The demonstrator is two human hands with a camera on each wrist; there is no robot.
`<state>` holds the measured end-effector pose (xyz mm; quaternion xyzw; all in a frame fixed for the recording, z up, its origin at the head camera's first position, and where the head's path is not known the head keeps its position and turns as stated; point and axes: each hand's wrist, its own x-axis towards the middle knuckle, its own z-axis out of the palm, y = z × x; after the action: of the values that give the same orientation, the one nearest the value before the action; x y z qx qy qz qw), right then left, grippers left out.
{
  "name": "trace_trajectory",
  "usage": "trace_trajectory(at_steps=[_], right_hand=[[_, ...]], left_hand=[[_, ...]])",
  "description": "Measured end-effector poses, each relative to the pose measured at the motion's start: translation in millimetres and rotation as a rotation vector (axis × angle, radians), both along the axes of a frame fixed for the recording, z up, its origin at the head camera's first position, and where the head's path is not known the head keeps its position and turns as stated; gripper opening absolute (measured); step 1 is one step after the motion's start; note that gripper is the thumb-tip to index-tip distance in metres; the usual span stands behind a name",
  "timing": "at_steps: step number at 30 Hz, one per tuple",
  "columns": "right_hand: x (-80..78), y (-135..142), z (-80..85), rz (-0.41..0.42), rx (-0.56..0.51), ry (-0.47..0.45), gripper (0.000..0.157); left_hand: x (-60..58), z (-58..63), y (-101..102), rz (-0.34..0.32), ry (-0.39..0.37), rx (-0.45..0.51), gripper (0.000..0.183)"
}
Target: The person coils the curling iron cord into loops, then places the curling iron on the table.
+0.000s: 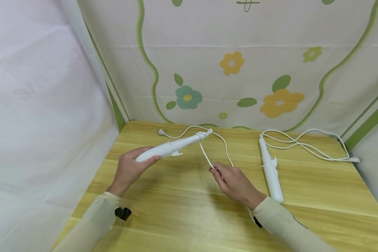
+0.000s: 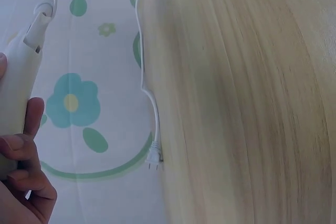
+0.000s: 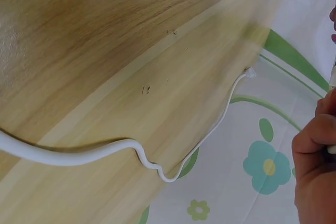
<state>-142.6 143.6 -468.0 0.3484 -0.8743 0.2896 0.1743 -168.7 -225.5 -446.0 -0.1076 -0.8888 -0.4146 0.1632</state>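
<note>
My left hand [image 1: 130, 168] grips a white curling iron [image 1: 159, 150] by its thick end, holding it tilted above the table. A few turns of its white cord [image 1: 207, 155] wrap the narrow end. The right hand [image 1: 236, 182] pinches that cord to the right of the iron. In the left wrist view, fingers [image 2: 23, 156] curl round the white body [image 2: 18, 82], near its small lever. The right wrist view catches only part of the right hand [image 3: 317, 166] at the edge. The cord's two-pin plug [image 2: 153, 155] lies at the table's back edge.
A second white curling iron [image 1: 272, 171] lies on the wooden table [image 1: 176, 217] beyond the right hand, its cord [image 1: 315, 150] looped behind it and its plug [image 1: 354, 159] near the right edge. A flowered curtain [image 1: 208, 80] hangs along the back; white fabric [image 1: 44, 122] hangs at the left.
</note>
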Motion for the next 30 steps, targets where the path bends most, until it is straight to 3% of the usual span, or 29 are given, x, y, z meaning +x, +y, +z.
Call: trace_trajectory(at_steps=[22, 25, 30], right_hand=[[4.4, 0.1, -2.1, -0.036, 0.025, -0.169, 0.011], [4.1, 1.9, -2.7, -0.047, 0.057, -0.075, 0.010], [-1.1, 7.6, -0.6, -0.038, 0.039, 0.191, 0.011]], left_hand=[[0.3, -4.8, -4.0, 0.102, -0.011, -0.006, 0.038], [-0.1, -6.4, -5.3, 0.101, -0.034, -0.013, 0.038], [-1.3, -9.5, -6.7, 0.067, -0.110, -0.050, 0.042]])
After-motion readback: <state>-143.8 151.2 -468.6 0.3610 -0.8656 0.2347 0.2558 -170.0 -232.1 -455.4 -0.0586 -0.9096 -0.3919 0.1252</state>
